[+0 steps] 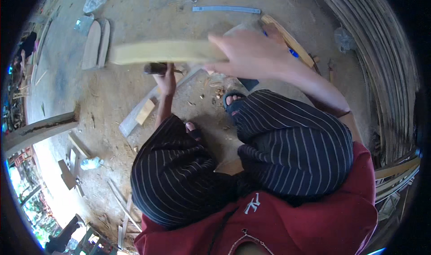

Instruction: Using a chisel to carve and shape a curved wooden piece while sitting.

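Note:
My right hand [258, 55] is closed on the right end of a long pale wooden strip [164, 52], which is held level above the floor. Both are smeared by motion. Just below the strip, my left hand [166, 82] is closed round a tool with a thick dark handle [155, 68]. A thin part of this tool points right; its exact kind is partly hidden. Under my hands a long grey-brown board [134, 115] lies slanted on the floor, with a small pale wood block [145, 111] on it.
A grey metal ruler [226, 9] lies at the far side. Two shaped wooden pieces [93, 44] rest at the far left. A wooden plank [289, 39] lies at the right, near stacked long boards [386, 66]. A plastic bottle [92, 163] and a wooden beam [40, 131] are at the left.

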Available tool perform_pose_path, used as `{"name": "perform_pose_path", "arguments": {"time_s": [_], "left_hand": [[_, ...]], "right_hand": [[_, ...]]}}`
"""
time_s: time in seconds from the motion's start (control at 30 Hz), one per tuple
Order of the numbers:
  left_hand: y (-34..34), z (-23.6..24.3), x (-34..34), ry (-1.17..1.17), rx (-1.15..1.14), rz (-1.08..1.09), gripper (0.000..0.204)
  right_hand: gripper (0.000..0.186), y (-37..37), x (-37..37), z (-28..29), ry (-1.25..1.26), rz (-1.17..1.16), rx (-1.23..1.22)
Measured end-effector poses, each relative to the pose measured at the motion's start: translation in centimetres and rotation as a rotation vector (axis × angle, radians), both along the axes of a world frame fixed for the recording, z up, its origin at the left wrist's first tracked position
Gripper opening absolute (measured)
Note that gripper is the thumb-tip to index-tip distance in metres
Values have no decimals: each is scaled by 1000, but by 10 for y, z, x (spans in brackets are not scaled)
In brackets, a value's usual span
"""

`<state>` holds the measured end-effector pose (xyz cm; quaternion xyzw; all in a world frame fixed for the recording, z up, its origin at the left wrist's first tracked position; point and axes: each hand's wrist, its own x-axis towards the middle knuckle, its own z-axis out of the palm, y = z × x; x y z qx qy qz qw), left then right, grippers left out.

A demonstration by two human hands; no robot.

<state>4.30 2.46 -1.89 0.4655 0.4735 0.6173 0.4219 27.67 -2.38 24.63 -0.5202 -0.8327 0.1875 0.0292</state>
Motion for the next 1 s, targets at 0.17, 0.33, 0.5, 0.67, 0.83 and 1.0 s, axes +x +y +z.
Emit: {"name": "perform_pose_path", "arguments": {"time_s": [0.17, 0.33, 0.5, 0.67, 0.83, 1.0], "left_hand": [[1, -5, -5, -26, 33, -100, 14], [8, -17, -11, 221, -65, -189, 24], [-2, -14, -6, -39, 148, -146, 11], [-3, 5, 6, 14, 114, 22, 13], [-6, 13, 7, -43, 85, -36, 11], [-7, 16, 4, 40, 27, -23, 15]], "right_hand": [[53, -7, 2, -12, 697, -24, 156], [49, -11, -1, -21, 27, 137, 24], [51, -18, 3, -23, 627, 23, -6], [55, -18, 2, -33, 154, 32, 12], [57, -21, -1, -27, 719, -51, 2], [54, -18, -3, -24, 302, -48, 202]]}}
